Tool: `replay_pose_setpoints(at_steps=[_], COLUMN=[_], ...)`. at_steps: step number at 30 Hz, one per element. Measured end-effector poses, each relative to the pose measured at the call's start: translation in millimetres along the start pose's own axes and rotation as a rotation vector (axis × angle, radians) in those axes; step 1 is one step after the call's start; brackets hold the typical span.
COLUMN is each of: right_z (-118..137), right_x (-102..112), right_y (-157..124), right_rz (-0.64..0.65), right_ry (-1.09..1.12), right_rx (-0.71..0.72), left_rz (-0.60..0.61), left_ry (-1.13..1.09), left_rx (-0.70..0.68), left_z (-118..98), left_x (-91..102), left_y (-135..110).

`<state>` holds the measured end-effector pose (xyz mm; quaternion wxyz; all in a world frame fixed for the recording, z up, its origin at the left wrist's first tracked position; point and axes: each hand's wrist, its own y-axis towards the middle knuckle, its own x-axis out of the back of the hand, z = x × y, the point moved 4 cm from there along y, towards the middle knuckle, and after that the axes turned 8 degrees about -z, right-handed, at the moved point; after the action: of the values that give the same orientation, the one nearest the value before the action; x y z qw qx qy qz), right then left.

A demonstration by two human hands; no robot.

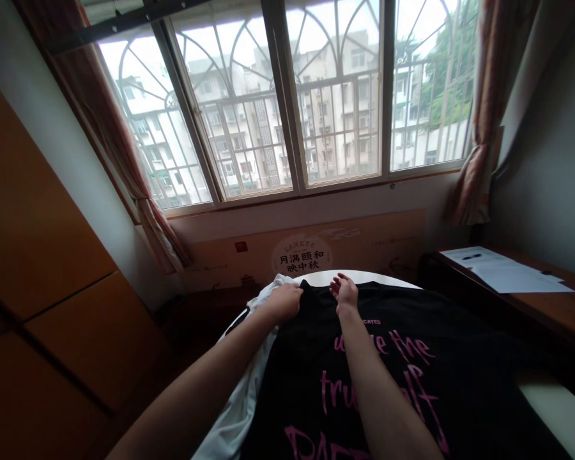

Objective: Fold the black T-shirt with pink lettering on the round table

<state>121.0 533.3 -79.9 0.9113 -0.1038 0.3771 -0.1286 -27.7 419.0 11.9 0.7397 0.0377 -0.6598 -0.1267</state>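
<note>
A black T-shirt [441, 377] with pink lettering lies spread over a white round table [359, 277]. My left hand [286, 300] is closed on the far left edge of the shirt, where a white cloth [242, 409] shows beneath it. My right hand [345, 291] rests flat on the shirt's far edge with its fingers stretched out. Both forearms reach forward across the fabric.
A barred window [287, 102] with pink curtains [474, 147] faces me. A cardboard panel with printed characters [301, 254] leans under the sill. A wooden wardrobe [38, 268] fills the left. At right a wooden desk [551, 306] carries white papers [508, 275] and a pen.
</note>
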Motion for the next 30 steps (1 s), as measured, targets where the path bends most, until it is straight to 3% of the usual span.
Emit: replay_pose_setpoints(at_steps=[2, 5, 10, 13, 16, 20, 24, 27, 30], right_z=[0.3, 7.2, 14.5, 13.1, 11.3, 10.4, 17.7, 33.5, 52.2], right_x=[7.6, 18.3, 28.5, 29.2, 28.8, 31.1, 35.4, 31.6, 16.1], right_y=[4.1, 12.8, 22.7, 23.6, 23.4, 25.1, 26.2, 23.6, 17.4], right_rz=[-0.073, -0.158, -0.243, -0.258, -0.272, -0.313, -0.381, -0.379, -0.293], right_ry=[0.043, 0.107, 0.172, 0.18, 0.171, 0.143, 0.12, 0.097, 0.05], right_rx=[-0.011, -0.003, 0.011, 0.014, 0.024, 0.054, 0.121, 0.208, 0.315], left_rz=[0.025, 0.071, 0.104, 0.111, 0.113, 0.066, 0.067, 0.107, 0.121], left_ry=[0.013, 0.051, 0.122, 0.125, 0.116, 0.068, -0.029, -0.091, -0.139], left_rx=[-0.054, -0.03, 0.093, 0.074, 0.055, 0.046, 0.082, 0.122, 0.14], left_z=[-15.3, -26.4, -1.7, 11.2, 8.7, -18.6, -50.3, -59.5, -58.4], left_x=[-15.2, -46.0, -79.9, -84.5, -82.4, -79.3, -91.5, -104.4, -110.5], left_y=[14.7, 23.0, 20.2, 19.2, 21.2, 23.5, 13.6, 3.2, -1.1])
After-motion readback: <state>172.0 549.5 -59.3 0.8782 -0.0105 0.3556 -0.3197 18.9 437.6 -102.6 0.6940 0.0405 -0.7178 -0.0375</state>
